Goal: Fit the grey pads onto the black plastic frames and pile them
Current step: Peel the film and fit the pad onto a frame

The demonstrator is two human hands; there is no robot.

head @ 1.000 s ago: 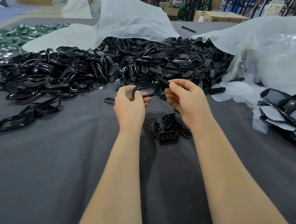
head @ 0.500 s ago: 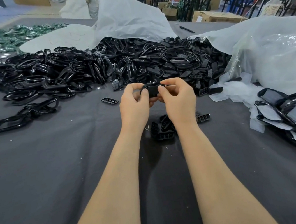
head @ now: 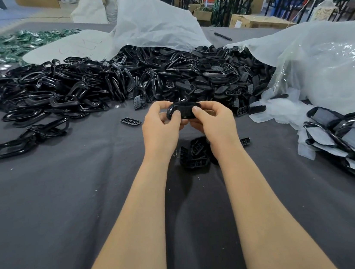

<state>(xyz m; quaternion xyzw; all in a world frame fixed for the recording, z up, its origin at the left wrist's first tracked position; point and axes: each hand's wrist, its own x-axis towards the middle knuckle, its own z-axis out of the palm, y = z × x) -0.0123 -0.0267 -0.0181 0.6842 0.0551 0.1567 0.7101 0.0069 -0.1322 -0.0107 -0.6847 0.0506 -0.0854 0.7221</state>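
Note:
Both hands meet above the dark cloth at the table's middle, holding one black plastic frame (head: 183, 110) with a dark pad piece in it. My left hand (head: 162, 127) pinches its left end and my right hand (head: 212, 122) pinches its right side, thumb on top. A small heap of black pad pieces (head: 195, 154) lies just below my hands. A large heap of black frames (head: 58, 93) spreads across the far left, and a heap of pad pieces (head: 214, 77) lies at the far centre. A stack of fitted frames with grey pads (head: 353, 140) sits at the right.
White plastic sacks (head: 332, 64) bulge at the right and the far centre behind the heaps. One loose pad piece (head: 130, 121) lies left of my hands. Green and silver parts (head: 13, 45) cover the far left corner. Tables and cardboard boxes stand beyond.
My hands have come together from a spread hold on the open frame. The pad piece now sits inside the frame between my fingers, held a little lower and closer.

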